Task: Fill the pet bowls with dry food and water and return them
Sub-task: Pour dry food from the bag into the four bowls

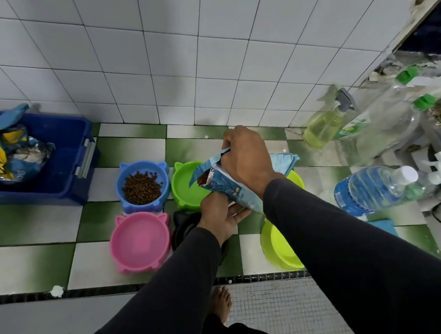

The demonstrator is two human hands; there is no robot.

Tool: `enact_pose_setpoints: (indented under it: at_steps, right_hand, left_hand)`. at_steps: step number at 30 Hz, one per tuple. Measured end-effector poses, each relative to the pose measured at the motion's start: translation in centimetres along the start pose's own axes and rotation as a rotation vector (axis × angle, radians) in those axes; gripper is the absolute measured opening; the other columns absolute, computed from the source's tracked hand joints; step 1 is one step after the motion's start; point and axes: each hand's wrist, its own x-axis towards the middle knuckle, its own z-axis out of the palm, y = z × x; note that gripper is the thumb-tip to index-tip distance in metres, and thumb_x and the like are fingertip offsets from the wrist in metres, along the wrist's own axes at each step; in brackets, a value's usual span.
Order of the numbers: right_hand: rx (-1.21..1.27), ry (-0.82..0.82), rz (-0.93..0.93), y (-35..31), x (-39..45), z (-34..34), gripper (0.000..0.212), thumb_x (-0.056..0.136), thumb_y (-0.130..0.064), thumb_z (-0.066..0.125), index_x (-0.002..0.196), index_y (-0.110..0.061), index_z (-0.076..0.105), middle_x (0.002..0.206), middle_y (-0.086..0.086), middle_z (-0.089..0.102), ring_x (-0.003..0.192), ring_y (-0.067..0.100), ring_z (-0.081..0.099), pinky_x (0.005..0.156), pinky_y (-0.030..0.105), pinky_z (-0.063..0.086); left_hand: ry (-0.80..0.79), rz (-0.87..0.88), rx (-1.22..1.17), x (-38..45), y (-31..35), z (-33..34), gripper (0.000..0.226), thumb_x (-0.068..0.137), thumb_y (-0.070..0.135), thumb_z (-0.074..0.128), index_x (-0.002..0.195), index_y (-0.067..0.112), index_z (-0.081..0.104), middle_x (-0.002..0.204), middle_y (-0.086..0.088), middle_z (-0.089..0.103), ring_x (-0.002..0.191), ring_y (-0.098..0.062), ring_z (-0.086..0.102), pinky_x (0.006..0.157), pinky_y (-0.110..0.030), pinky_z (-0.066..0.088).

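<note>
Both hands grip the crinkled foil food bag [234, 185]: right hand [244, 160] at its top, left hand [219, 216] underneath. Its open mouth tilts left over the smooth, round green plastic bowl [184, 184].

right hand [244, 160] gripping food bag [234, 187] top | left hand [221, 216] supporting its bottom | bag mouth tilting over green bowl [184, 184] | blue bowl [142, 185] holding kibble | pink bowl [139, 240] sitting beside

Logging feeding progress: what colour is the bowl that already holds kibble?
Blue bowl, head view.
</note>
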Motion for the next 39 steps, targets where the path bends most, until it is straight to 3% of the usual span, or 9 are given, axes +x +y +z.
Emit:
enact_pose_setpoints:
  at_steps: [13,18,24,30,39]
  right_hand:
    - [-0.121,-0.07,-0.014,-1.1,0.5,0.7,0.012,0.073,-0.008,0.075,0.078,-0.01,0.064,0.079,0.004,0.057,0.072,0.028,0.056,0.059,0.029,0.035]
    - [-0.123,-0.097,-0.019,-1.1,0.9,0.9,0.016,0.074,-0.008,0.073,0.075,-0.014,0.058,0.081,0.004,0.054,0.071,0.027,0.049,0.052,0.027,0.024]
    - [-0.118,-0.099,-0.024,-1.0,1.1,1.3,0.009,0.073,-0.004,0.064,0.081,-0.009,0.064,0.082,0.005,0.052,0.071,0.027,0.047,0.06,0.029,0.031]
    - [-0.121,-0.107,-0.016,-0.8,1.4,1.3,0.01,0.073,-0.003,0.063,0.081,-0.009,0.064,0.082,0.006,0.054,0.073,0.026,0.048,0.061,0.029,0.033]
    - [-0.117,-0.121,-0.008,-1.0,1.6,1.3,0.011,0.073,-0.003,0.064,0.083,-0.007,0.066,0.086,0.009,0.06,0.074,0.027,0.051,0.061,0.03,0.036]
  left_hand:
    - [0.01,-0.055,-0.011,0.6,-0.1,-0.7,0.023,0.105,0.016,0.045,0.111,0.013,0.067,0.102,-0.012,0.074,0.087,-0.03,0.071,0.056,-0.038,0.061]
    - [-0.01,-0.073,-0.02,0.7,-0.1,-1.0,0.025,0.105,0.016,0.045,0.115,0.013,0.067,0.103,-0.011,0.074,0.087,-0.029,0.071,0.068,-0.042,0.059]
    - [-0.034,-0.096,-0.037,1.0,0.0,-1.1,0.022,0.104,0.015,0.048,0.108,0.012,0.069,0.097,-0.011,0.075,0.087,-0.03,0.071,0.072,-0.045,0.059]
    - [-0.052,-0.117,-0.029,1.1,0.0,-1.2,0.024,0.104,0.016,0.047,0.115,0.011,0.067,0.108,-0.014,0.073,0.096,-0.032,0.069,0.073,-0.046,0.057]
    - [-0.049,-0.12,-0.025,1.4,0.0,-0.9,0.023,0.104,0.019,0.047,0.113,0.012,0.067,0.108,-0.015,0.072,0.097,-0.033,0.068,0.075,-0.046,0.057]
